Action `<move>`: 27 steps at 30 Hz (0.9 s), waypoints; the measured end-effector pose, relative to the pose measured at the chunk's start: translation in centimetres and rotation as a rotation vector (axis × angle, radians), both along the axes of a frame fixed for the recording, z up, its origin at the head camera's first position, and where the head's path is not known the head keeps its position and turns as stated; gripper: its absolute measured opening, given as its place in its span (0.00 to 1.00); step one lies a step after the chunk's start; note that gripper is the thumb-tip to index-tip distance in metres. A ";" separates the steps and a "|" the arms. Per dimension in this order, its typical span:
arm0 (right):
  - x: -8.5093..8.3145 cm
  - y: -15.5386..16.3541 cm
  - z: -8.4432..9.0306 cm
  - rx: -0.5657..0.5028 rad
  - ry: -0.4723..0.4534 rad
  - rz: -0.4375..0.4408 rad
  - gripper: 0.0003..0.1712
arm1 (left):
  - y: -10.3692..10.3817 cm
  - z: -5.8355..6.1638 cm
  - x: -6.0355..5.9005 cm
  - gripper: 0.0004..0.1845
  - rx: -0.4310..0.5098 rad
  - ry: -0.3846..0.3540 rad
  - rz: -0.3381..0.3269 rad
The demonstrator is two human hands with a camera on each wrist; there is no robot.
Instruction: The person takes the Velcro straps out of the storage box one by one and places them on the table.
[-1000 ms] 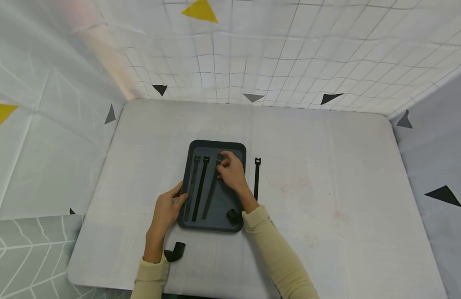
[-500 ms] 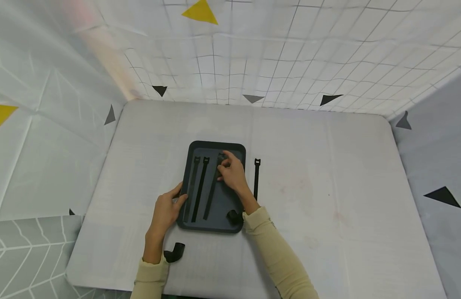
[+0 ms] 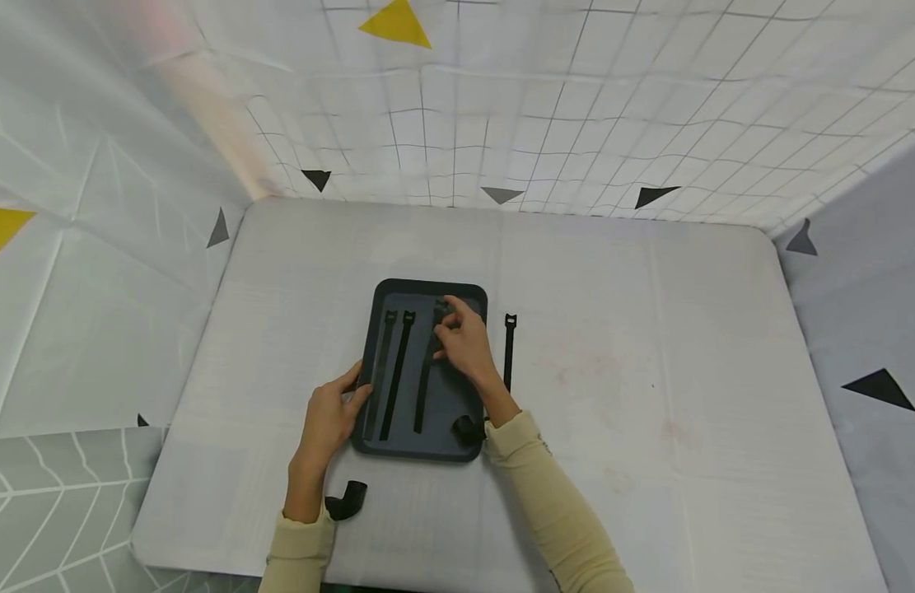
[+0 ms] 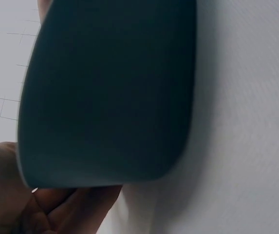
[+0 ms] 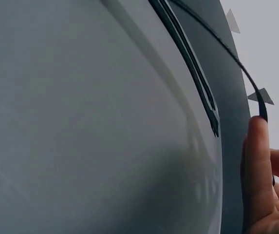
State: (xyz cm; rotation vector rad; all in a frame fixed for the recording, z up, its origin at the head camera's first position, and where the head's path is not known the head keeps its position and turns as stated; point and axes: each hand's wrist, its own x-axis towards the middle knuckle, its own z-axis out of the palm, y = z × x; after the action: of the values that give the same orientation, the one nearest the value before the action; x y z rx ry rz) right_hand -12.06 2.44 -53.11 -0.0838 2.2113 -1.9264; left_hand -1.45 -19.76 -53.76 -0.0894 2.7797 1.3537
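Two black straps are laid side by side in the dark tray; beside them, a third strap is pinched near its far end by the fingers of the right hand. The tray's left rim is gripped between thumb and fingers of the left hand. On the tabletop, a fourth strap is seen.

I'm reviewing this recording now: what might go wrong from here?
1. The right grip has the held strap near its far end, so the long free part could swing onto the neighbouring strap.
2. The right sleeve is close to the elbow piece in the tray and may nudge it.
3. The left sleeve is right by the other elbow piece on the table; pulling back might drag it.
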 end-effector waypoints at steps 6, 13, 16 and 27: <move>0.0 0.1 0.2 -0.029 -0.007 -0.001 0.33 | 0.0 0.0 -0.1 0.26 -0.012 0.008 -0.004; 0.3 0.5 1.2 -0.057 -0.022 0.014 0.33 | 0.0 0.1 -0.1 0.26 0.001 0.012 -0.008; 0.7 0.6 2.9 -0.055 -0.029 0.038 0.33 | 0.0 0.2 -0.1 0.26 0.003 0.006 -0.008; 1.3 1.1 5.0 -0.058 -0.037 0.066 0.32 | 0.0 0.0 -0.1 0.26 -0.009 -0.012 0.000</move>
State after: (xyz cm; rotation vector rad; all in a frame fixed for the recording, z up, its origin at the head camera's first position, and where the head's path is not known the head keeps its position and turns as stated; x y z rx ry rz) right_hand -10.73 3.56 -48.09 -0.1279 2.1021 -1.9412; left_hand -1.59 -19.75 -53.74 -0.0978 2.7763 1.3363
